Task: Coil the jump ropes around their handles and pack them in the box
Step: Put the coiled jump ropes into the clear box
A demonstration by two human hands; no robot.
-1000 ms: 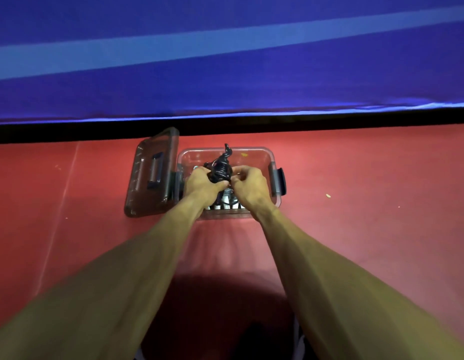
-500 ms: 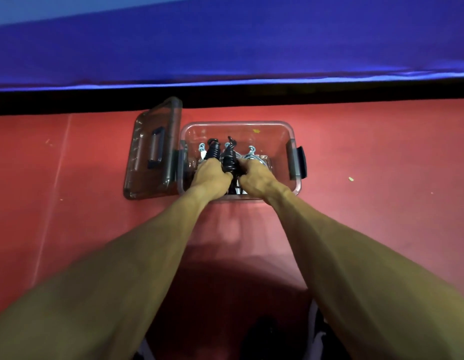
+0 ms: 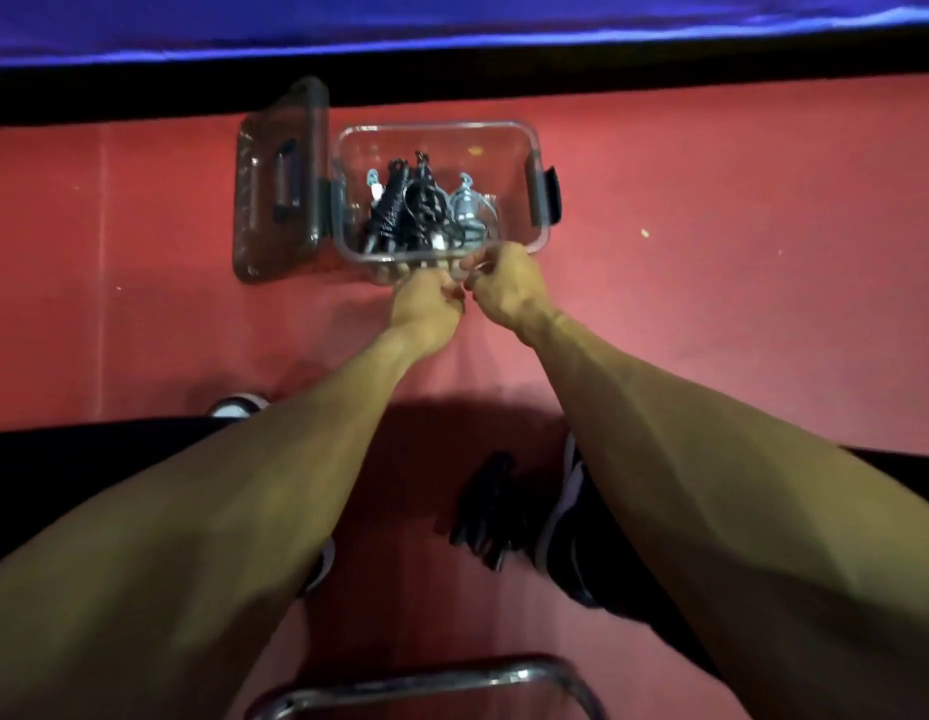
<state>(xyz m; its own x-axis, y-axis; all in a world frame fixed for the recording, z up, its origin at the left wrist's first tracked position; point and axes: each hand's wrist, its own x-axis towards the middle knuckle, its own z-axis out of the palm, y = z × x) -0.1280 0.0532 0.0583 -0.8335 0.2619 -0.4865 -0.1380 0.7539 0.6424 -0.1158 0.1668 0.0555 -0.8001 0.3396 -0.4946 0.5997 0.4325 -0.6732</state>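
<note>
arms (image 3: 711, 511): bare, sleeveless | legs: black trousers (image 3: 62, 459) | feet: dark shoes (image 3: 566, 537), white-edged soles

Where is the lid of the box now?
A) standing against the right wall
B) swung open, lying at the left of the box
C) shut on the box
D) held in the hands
B: the lid lies open on the floor left of the box.

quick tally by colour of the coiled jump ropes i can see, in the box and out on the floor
Black, in the box: 2 (first, second)
Grey or clear, in the box: 1
Black, on the floor by the shoe: 1
Total: 4
</note>
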